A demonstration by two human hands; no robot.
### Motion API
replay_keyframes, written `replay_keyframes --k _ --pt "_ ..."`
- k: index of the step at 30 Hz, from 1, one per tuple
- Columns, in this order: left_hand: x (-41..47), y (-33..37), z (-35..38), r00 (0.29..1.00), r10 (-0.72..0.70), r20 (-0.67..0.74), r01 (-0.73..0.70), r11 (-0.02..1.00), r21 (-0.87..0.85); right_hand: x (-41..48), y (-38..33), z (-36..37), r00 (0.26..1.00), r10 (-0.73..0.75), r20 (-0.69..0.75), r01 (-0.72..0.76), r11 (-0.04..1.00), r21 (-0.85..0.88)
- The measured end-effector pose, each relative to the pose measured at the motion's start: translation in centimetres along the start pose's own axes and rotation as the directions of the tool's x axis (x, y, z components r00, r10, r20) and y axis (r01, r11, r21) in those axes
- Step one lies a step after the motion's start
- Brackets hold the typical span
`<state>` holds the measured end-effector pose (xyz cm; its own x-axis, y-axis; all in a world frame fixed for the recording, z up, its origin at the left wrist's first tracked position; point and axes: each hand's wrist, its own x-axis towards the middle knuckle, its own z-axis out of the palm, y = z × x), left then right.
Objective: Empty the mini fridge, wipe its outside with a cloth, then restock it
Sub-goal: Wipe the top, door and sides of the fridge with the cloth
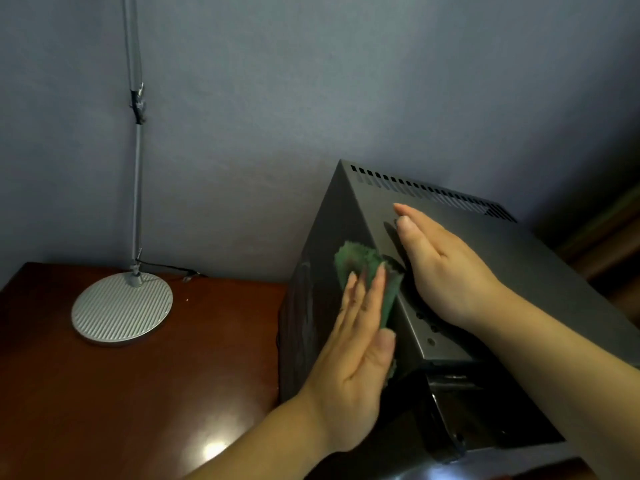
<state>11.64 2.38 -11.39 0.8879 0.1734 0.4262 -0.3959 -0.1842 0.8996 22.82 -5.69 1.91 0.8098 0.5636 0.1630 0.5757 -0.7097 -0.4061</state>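
Wiping the mini fridge [540,261], midway through the job
My left hand [349,344], fingers straight, presses the green cloth [360,261] against its side wall on the wooden table [138,393]; my right hand [446,265] lies flat on top. Next, I judge, the other faces

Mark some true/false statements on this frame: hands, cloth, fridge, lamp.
1. The left hand presses a green cloth flat against the mini fridge side. True.
2. The right hand grips a door handle. False: it lies flat, fingers straight, on the mini fridge top.
3. The lamp base stands on the wooden table, left of the mini fridge. True.
4. The cloth is white. False: it is green.
5. Vent slots line the top's far edge. True.
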Motion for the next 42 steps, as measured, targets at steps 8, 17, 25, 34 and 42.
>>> replay_keyframes --k 8,17,25,34,42 --pt "6.4 0.4 -1.7 0.999 -0.003 -0.036 0.005 0.997 0.073 0.3 0.7 -0.3 0.985 0.067 -0.161 -0.030 0.975 0.219" --pt "-1.1 2.2 0.2 0.990 0.139 0.032 -0.142 0.985 0.100 0.0 0.6 -0.5 0.985 0.082 -0.149 -0.034 0.954 0.298" --pt "0.0 0.5 -0.4 1.000 0.006 0.005 -0.006 0.998 0.060 -0.1 -0.1 -0.3 0.999 -0.002 -0.042 0.006 0.997 0.082" --pt "-0.2 1.4 -0.1 0.999 -0.013 0.052 0.016 0.998 -0.054 -0.2 -0.1 -0.2 0.999 -0.010 -0.032 0.011 0.999 0.033" --pt "1.3 -0.8 -0.2 1.000 0.004 -0.006 -0.005 0.999 -0.052 -0.2 0.0 -0.2 0.999 -0.038 0.010 0.038 0.999 -0.029"
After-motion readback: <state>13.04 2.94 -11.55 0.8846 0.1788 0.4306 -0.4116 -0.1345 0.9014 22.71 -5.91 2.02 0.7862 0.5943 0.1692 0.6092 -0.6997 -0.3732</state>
